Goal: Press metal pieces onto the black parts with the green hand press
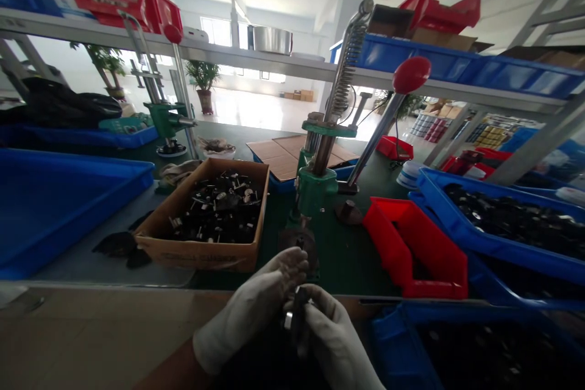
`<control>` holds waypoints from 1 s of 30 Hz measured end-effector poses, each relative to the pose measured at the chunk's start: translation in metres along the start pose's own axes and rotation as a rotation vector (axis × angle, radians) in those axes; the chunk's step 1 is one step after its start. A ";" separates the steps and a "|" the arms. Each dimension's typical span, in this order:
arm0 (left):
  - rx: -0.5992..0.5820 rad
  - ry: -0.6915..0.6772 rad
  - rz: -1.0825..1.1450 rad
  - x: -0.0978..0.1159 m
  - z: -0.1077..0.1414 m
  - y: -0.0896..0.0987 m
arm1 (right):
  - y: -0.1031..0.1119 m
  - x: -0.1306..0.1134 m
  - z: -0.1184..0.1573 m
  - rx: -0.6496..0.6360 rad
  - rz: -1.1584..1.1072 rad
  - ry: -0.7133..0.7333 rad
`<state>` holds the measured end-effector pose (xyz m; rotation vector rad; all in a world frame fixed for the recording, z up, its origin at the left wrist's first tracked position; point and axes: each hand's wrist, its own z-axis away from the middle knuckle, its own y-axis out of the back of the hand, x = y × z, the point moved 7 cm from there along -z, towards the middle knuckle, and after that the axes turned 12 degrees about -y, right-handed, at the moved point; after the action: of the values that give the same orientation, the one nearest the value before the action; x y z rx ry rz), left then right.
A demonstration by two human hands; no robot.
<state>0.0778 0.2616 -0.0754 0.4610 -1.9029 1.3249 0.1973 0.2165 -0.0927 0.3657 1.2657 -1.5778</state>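
Note:
My right hand [336, 332], in a white glove, is closed on a small black part [300, 304] with a shiny metal piece at its lower end; its exact kind cannot be made out. My left hand [256, 298], gloved too, reaches beside it with fingers stretched out and slightly bent, its thumb side close to the black part. Whether it touches the part is unclear. Just beyond my fingertips stands a green hand press [317, 189] with a spring, a lever and a red ball knob [411, 75]. Its dark base plate [286, 241] is partly hidden by my left fingers.
Left of the press, a cardboard box [201, 254] holds many black parts with metal pins. A red bin [439, 289] and blue trays [503, 250] of black parts stand right. A large blue tray [59, 195] and a second press [164, 119] are left. A shelf [228, 55] crosses above.

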 end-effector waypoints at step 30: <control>0.060 -0.900 -1.596 0.016 0.019 -0.008 | 0.007 -0.025 -0.026 0.326 0.090 0.203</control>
<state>0.0657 0.2427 -0.0615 2.2265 -1.2318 0.0067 0.2048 0.2518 -0.0885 0.7951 1.1231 -1.7034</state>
